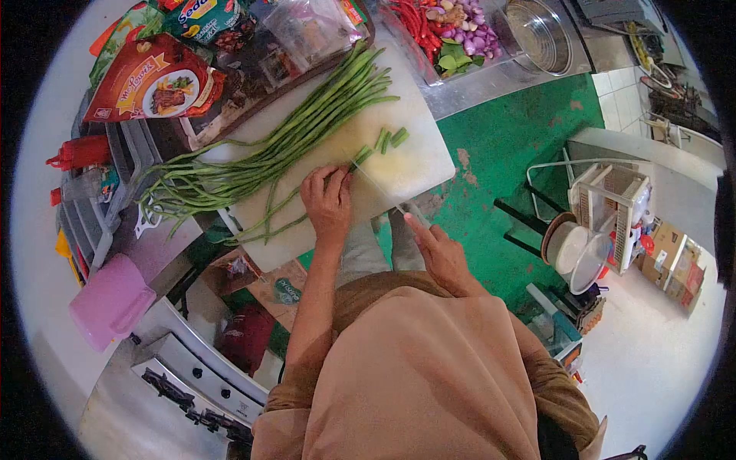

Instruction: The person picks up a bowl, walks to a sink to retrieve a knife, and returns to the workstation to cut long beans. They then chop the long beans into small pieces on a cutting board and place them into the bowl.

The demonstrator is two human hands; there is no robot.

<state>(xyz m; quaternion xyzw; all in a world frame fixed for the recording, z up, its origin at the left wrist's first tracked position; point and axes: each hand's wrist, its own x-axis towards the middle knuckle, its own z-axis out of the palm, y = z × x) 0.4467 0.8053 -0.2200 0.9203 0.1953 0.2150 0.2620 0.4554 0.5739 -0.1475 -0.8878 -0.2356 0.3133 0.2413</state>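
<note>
A large bundle of long green beans (284, 142) lies across a white cutting board (418, 100). My left hand (327, 201) is closed over a few beans near the middle of the board, pressing them down. My right hand (441, 253) grips a knife (381, 190), its handle mostly hidden in the fingers. The blade's tip end meets the beans just right of my left fingertips. Several short cut bean pieces (391, 140) rest on the board beyond the blade. A few loose beans trail to the left beneath my left wrist.
Behind the board sits a tray (429, 73) with red chillies, shallots and green leaves, beside a metal bowl (539, 34). Food packets (157, 80) crowd the back left. A pink container (113, 300) and a stove (192, 376) are at left; a stool (563, 234) stands right.
</note>
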